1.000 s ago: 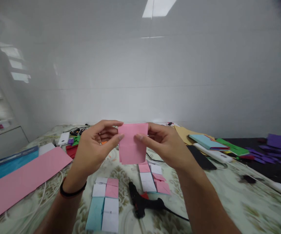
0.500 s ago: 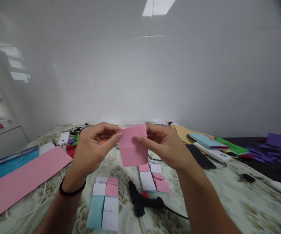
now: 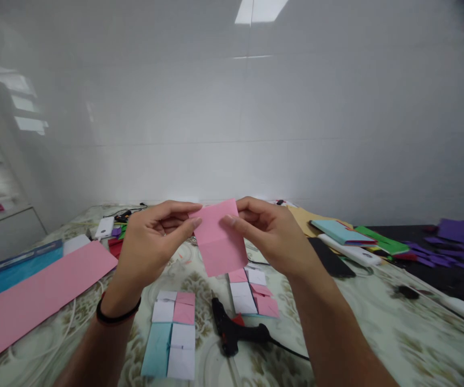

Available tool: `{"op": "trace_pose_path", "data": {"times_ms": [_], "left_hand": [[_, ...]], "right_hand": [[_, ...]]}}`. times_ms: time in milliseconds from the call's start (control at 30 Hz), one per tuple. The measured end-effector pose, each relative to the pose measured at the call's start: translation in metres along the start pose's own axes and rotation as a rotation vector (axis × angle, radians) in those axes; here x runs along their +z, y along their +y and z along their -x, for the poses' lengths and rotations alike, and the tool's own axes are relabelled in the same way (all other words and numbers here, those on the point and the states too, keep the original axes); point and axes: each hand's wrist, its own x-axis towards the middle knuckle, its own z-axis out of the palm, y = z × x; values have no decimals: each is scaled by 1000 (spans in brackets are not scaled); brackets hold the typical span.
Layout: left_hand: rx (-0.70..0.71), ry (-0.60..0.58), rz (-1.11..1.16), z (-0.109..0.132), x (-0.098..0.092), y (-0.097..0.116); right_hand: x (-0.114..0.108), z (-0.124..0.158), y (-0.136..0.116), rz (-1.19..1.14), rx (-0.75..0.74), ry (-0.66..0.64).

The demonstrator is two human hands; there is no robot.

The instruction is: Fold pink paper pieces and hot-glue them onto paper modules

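Observation:
A small pink sheet of paper (image 3: 222, 250) with a crease across it is held up above the table between both hands. My left hand (image 3: 157, 231) pinches its upper left corner between thumb and fingers. My right hand (image 3: 268, 231) grips the upper right part, thumb on the near face and fingers behind. Below lies a black glue gun (image 3: 238, 333) with its cord running right. To its left is a panel of folded white, pink and blue paper squares (image 3: 181, 352). Behind the gun lies a similar pink and white panel (image 3: 244, 297).
A long pink sheet (image 3: 42, 301) covers a blue packet (image 3: 18, 269) on the left. On the right are a black phone-like slab (image 3: 332, 260), a white power strip (image 3: 348, 250), coloured paper stacks (image 3: 342, 232) and purple paper pieces (image 3: 457, 242). A wall (image 3: 232, 118) stands behind the table.
The pink paper has tilted, its lower edge shifting slightly right and its upper left corner moving left. Both hands keep hold of it. The things on the table lie as before.

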Motion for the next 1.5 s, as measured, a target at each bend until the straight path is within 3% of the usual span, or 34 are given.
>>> {"op": "trace_pose_path", "data": {"times_ms": [633, 1200, 1300, 1500], "left_hand": [[28, -14, -43, 0, 1, -2], [24, 7, -58, 1, 3, 1], [0, -28, -16, 0, 4, 0], [-135, -221, 87, -1, 3, -1]], "right_hand": [[-1, 0, -2, -7, 20, 8], [3, 0, -3, 107, -122, 201], [3, 0, -2, 128, -125, 226], [1, -5, 2, 103, -106, 235]]}}
